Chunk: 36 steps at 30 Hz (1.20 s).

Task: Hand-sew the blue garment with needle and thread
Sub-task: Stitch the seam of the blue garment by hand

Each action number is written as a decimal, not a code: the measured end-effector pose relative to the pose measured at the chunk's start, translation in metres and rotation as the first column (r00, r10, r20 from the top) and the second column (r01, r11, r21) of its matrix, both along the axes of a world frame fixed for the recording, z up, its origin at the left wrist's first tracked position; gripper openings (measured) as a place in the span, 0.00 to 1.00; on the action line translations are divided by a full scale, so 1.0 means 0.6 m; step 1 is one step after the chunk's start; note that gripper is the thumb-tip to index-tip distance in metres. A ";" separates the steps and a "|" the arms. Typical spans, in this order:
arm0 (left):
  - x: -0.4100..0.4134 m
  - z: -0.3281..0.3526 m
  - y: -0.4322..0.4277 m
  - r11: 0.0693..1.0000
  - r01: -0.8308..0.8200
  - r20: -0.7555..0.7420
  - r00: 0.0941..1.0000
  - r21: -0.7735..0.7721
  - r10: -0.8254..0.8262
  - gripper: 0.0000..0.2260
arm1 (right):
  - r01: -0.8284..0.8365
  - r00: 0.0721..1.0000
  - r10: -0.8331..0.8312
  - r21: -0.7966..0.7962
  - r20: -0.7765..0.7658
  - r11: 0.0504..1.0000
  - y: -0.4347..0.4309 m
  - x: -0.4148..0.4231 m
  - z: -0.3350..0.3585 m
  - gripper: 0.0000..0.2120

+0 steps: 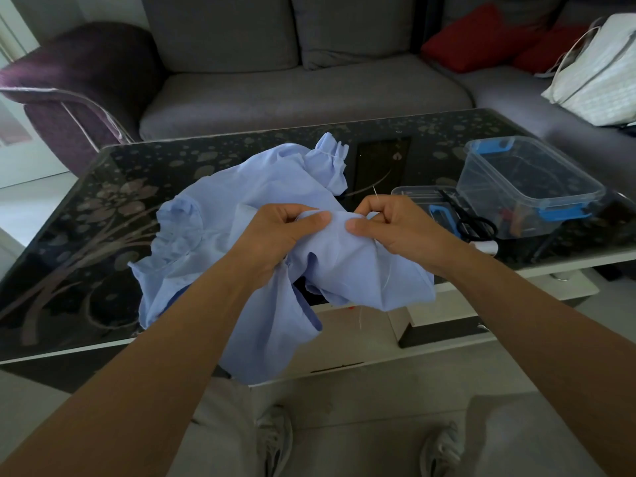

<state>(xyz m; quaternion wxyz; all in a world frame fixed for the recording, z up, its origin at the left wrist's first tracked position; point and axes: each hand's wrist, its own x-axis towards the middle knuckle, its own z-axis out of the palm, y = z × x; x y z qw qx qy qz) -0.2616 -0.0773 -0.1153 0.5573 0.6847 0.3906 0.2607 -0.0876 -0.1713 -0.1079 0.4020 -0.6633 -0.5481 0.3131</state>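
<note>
Left grip (282,232), right grip (395,225) (garment (213,208) between)

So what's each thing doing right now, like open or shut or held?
light blue fabric garment: crumpled, partly on the dark patterned glass table, held by both hands
left hand: grips the garment
right hand: pinches the garment, thin needle poking up beside it
clear plastic box with blue clips: open, lid off
flat clear lid: lying beside the box
black-handled scissors: lying on the lid
</note>
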 end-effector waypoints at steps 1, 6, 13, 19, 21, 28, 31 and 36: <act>0.000 0.001 -0.001 1.000 0.010 -0.002 1.000 0.003 -0.010 0.11 | -0.004 1.000 0.004 0.000 0.008 1.000 -0.002 0.001 0.000 0.06; 0.001 0.005 -0.003 0.999 0.009 0.005 1.000 0.039 -0.009 0.09 | 0.076 0.997 -0.076 -0.053 0.009 0.996 0.001 -0.003 0.008 0.09; 0.001 0.000 0.000 1.000 -0.004 -0.001 1.000 0.016 0.005 0.12 | -0.075 0.995 0.074 -0.010 -0.068 0.997 -0.019 0.009 0.012 0.06; 0.002 0.002 -0.001 1.000 -0.002 -0.009 1.000 0.017 0.002 0.12 | -0.090 0.992 0.075 0.146 0.105 0.985 -0.022 0.007 0.004 0.07; 0.003 0.001 0.000 1.000 -0.003 -0.015 1.000 0.018 0.003 0.12 | -0.087 0.990 0.065 0.183 0.122 0.979 -0.023 0.009 0.004 0.08; 0.003 -0.006 0.007 1.000 -0.011 -0.009 1.000 -0.006 0.011 0.17 | -0.093 0.991 0.070 0.202 0.118 0.975 -0.025 0.007 0.006 0.10; 0.003 -0.007 0.008 1.000 -0.012 -0.011 1.000 -0.004 0.012 0.19 | -0.093 0.991 0.071 0.203 0.117 0.975 -0.025 0.007 0.006 0.10; 0.004 -0.005 0.006 1.000 -0.015 -0.022 1.000 0.015 0.016 0.15 | -0.101 0.987 0.075 0.195 0.139 0.976 -0.022 0.009 0.003 0.11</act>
